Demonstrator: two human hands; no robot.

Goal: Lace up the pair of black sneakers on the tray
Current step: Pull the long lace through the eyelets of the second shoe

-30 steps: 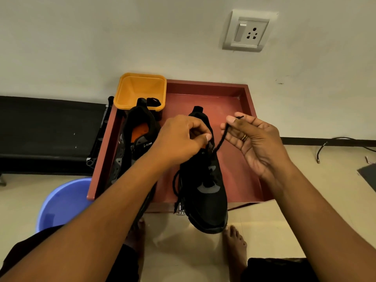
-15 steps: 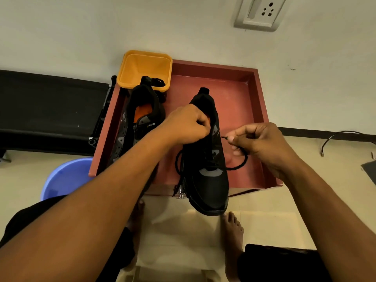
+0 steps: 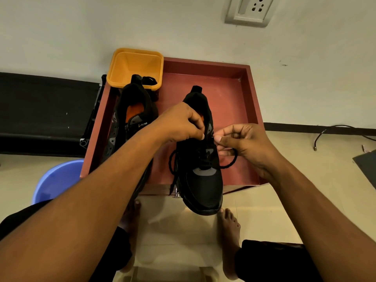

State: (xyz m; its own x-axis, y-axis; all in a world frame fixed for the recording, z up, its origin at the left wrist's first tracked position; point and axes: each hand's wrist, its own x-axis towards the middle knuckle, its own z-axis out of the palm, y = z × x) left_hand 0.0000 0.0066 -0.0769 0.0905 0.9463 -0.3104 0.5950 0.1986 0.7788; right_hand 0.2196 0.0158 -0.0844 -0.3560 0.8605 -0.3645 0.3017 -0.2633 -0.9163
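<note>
Lacing seems partway: left hand point(image 3: 179, 123) grips the black mesh sneaker point(image 3: 203, 180) overhanging the near edge of the red tray point(image 3: 234, 94), right hand point(image 3: 244, 141) pinches its black lace point(image 3: 232, 161); the left-edge black sneaker point(image 3: 134, 110) apparently waits.

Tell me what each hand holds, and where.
The right hand pinches the black lace near its tip; the left hand grips the half-laced sneaker at its eyelet edge.

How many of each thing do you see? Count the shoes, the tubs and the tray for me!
Black sneakers: 2
Yellow tub: 1
Blue bucket: 1
Red tray: 1
Total: 5
</note>
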